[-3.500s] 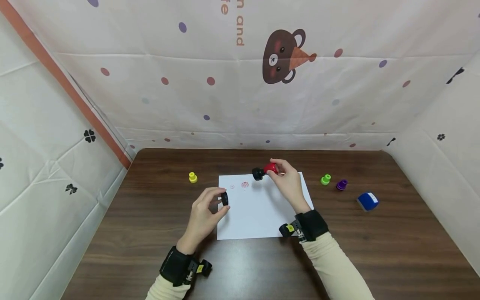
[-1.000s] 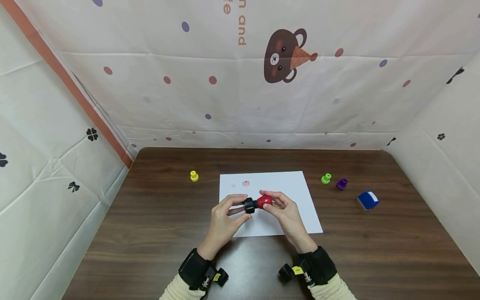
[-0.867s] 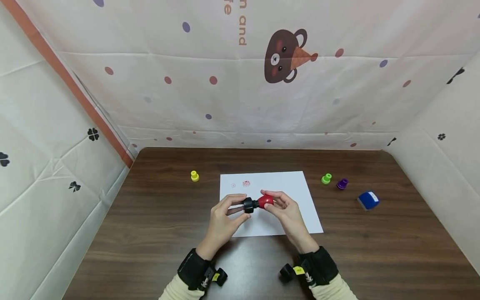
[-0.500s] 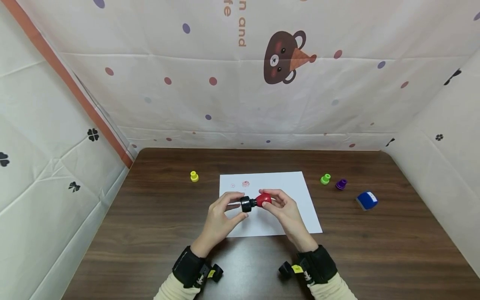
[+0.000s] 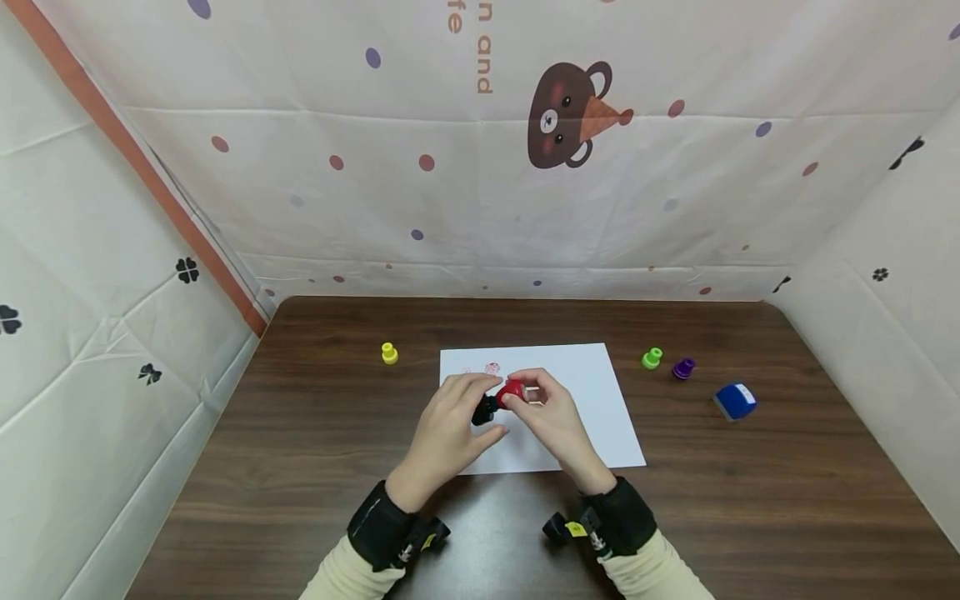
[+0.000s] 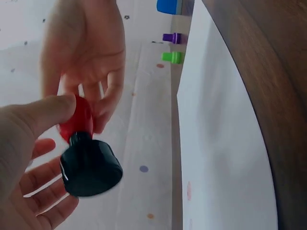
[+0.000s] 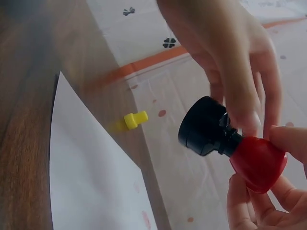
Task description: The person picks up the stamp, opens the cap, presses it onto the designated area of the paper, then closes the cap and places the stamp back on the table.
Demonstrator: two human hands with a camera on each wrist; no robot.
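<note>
In the head view, a hand stamp (image 5: 512, 392) with a red knob handle and a black capped base is held over the paper. My right hand (image 5: 561, 429) pinches the red knob between thumb and fingers. Around the base arches my left hand (image 5: 441, 437), its fingers spread beside the stamp and its thumb standing off below. The left wrist view has my left thumb overlapping the red knob, with the black base (image 6: 91, 167) pointing down. White paper (image 5: 592, 417) lies beneath, bearing small red prints (image 5: 492, 367) near its far edge, partly hidden.
A small yellow stamp-like piece (image 5: 389, 353) stands left of the paper. To the right are a green one (image 5: 652, 358), a purple one (image 5: 683, 368) and a blue block with a white label (image 5: 736, 401). White printed cloth hangs behind the brown table (image 5: 300, 400).
Earlier my left hand held the black cap apart; the hands then brought it onto the stamp's base. Now my left fingers have loosened from the cap, and the stamp has tilted and shifted slightly left.
</note>
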